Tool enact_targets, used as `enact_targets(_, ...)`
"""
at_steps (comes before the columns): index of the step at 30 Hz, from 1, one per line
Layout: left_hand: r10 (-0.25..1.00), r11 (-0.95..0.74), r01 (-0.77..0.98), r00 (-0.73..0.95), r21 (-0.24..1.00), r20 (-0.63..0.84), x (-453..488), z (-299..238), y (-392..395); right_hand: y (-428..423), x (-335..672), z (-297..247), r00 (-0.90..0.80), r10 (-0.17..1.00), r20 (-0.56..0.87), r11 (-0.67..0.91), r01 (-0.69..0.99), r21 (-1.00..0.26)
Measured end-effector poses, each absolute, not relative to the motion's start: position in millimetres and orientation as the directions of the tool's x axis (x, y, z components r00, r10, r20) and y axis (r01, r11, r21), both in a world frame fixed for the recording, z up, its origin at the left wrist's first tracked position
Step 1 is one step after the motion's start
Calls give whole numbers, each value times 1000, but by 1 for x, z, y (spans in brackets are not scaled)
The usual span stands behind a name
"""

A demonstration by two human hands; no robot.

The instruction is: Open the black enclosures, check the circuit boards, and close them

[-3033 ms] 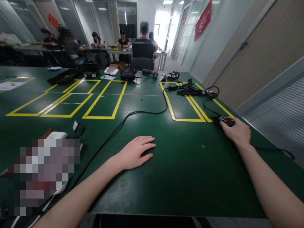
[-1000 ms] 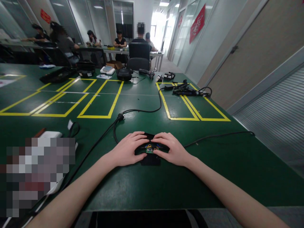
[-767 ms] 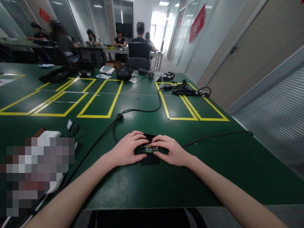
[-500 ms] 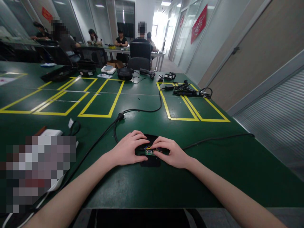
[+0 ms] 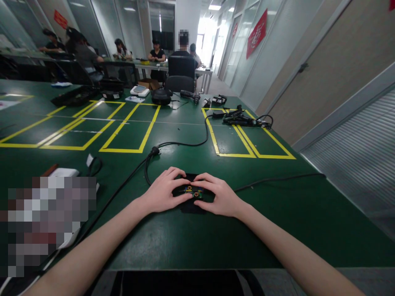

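Note:
A small green circuit board [image 5: 196, 195] with two copper-coloured ring coils and bits of coloured wire is between my hands, over the middle of the near table. My left hand [image 5: 162, 192] curves around its left side, thumb and fingertips on the board. From the right, my right hand [image 5: 222, 196] closes in with index finger and thumb at the board's edges. Beneath the board lies a flat black piece [image 5: 193, 209], partly covered by my fingers. The fingers also hide parts of the board's edges.
A black cable with a plug [image 5: 155, 151] crosses the green table [image 5: 173, 242] left of my hands; another cable [image 5: 277, 179] runs right. Yellow tape rectangles mark the far part. A black tangle of tools [image 5: 240, 119] lies far right, a power drill [image 5: 189, 95] farther back. People sit beyond.
The circuit board now shows its face with two ring coils; before, a green face with small parts showed. My fingers have shifted around it, and the view has moved slightly.

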State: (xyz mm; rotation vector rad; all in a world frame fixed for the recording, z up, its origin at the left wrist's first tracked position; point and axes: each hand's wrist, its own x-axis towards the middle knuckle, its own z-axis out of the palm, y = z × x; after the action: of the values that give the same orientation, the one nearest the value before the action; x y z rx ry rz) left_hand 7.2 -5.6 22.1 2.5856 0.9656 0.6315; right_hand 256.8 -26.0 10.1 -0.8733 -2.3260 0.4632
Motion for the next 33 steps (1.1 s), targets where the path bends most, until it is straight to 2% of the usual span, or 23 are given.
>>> enact_targets(4,669,-729,519,677,445,306,-1,22,-1,-23,264,9,-595,723,351,680,527,-509)
enact_targets(10,715,-652,588,687,479,130,-4,24,1,-22,261,5,-586,727,359,673,502,-543)
enact_targets(13,717,-649,601,688,466,112,-2,27,0,-25,257,3,-565,736,372,670,528,-522)
enact_targets(20,707,-673,580,687,458,169,-4,27,1,-25,253,4,-532,755,384,654,563,-505)
enact_targets(24,707,-682,572,676,455,210,-5,27,1,-24,259,11,-482,804,349,594,622,-510)
enact_targets(28,688,-703,538,681,466,251,-6,31,-1,-25,265,13,-461,830,314,558,703,-442)
enact_targets(33,694,-694,490,653,528,305,-4,33,-3,-27,267,12,-463,808,364,588,666,-459)
